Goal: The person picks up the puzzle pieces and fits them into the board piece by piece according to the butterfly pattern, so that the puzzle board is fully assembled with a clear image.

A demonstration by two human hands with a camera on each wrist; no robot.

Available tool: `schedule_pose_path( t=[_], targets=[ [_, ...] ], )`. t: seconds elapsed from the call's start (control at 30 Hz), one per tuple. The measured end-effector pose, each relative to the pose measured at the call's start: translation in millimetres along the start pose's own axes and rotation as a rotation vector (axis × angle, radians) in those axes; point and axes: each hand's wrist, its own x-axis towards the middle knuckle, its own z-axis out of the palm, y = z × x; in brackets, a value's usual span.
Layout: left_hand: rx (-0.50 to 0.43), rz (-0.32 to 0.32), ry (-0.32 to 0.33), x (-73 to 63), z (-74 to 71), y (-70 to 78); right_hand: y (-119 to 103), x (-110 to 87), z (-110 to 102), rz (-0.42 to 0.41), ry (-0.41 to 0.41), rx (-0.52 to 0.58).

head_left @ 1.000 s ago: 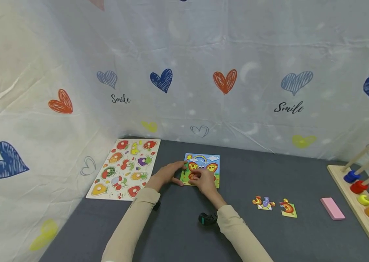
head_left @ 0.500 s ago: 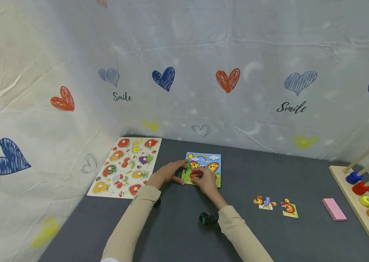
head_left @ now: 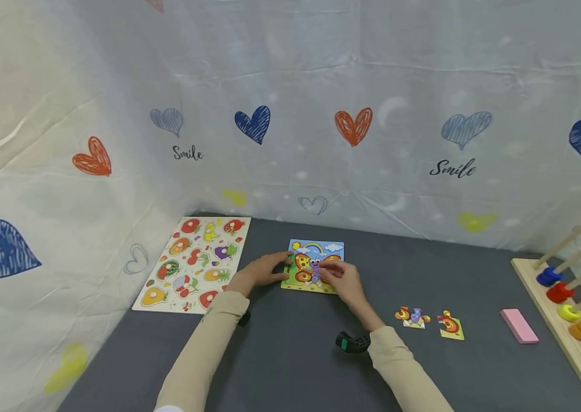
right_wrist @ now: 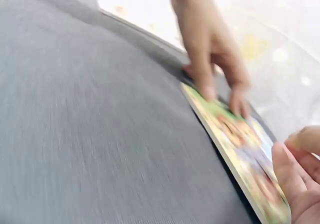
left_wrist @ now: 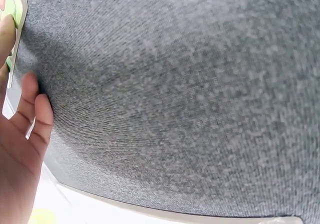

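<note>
A small butterfly puzzle board (head_left: 328, 248) lies flat at the back middle of the dark table. My left hand (head_left: 260, 271) rests at its left edge, fingers extended; in the left wrist view some fingertips (left_wrist: 7, 30) touch the board and others lie beside it. Over the board's right half is my right hand (head_left: 346, 281), its fingers loosely bent. No piece shows between its thumb and fingers in the right wrist view, which is blurred. The fingers hide part of the right wing. Two loose puzzle sections, one with a purple part (head_left: 414, 318) and an orange-green one (head_left: 451, 326), lie to the right.
A white fruit puzzle board (head_left: 192, 269) lies at the left. On the right are a pink block (head_left: 519, 326) and a wooden peg stand (head_left: 563, 320) with coloured rings. A curtain printed with hearts (head_left: 354, 127) hangs behind the table.
My right hand has shifted right from the lower middle of the butterfly puzzle, uncovering its purple body. My left hand stays at the left edge. The loose sections have not moved.
</note>
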Motion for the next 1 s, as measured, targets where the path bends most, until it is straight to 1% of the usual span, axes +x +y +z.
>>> schedule_pose_path(
  t=[0.13, 0.27, 0.33, 0.43, 0.53, 0.7, 0.8, 0.9, 1.0],
  targets=[
    [0.006, 0.003, -0.002, 0.7, 0.4, -2.4, 3.8, -10.4, -35.2, 0.056, -0.027, 0.083],
    [0.036, -0.007, -0.011, 3.7, 1.9, -4.8, 9.7, -25.3, -69.5, 0.078, -0.025, 0.115],
    [0.050, -0.035, -0.016, 5.2, 2.4, -5.0, 13.8, -33.4, -85.8, 0.061, -0.024, 0.106],
    [0.058, -0.075, -0.014, 7.3, 2.6, -3.5, 19.4, -46.1, -109.5, 0.009, -0.031, 0.077],
    [0.066, -0.099, -0.016, 8.0, 1.6, -0.8, 23.9, -57.9, -130.5, -0.033, -0.040, 0.056],
    [0.064, -0.149, -0.021, 7.0, -1.9, 4.4, 24.9, -75.3, -157.4, -0.080, -0.061, 0.012],
    [0.066, -0.168, -0.025, 6.8, -3.1, 6.5, 24.1, -83.1, -169.8, -0.090, -0.073, -0.036],
    [0.064, -0.166, -0.027, 7.5, -3.1, 6.9, 24.3, -89.5, -180.4, -0.081, -0.097, -0.068],
    [0.061, -0.155, -0.026, 8.0, -2.2, 5.9, 26.0, -94.8, -189.1, -0.064, -0.139, -0.042]
  ],
)
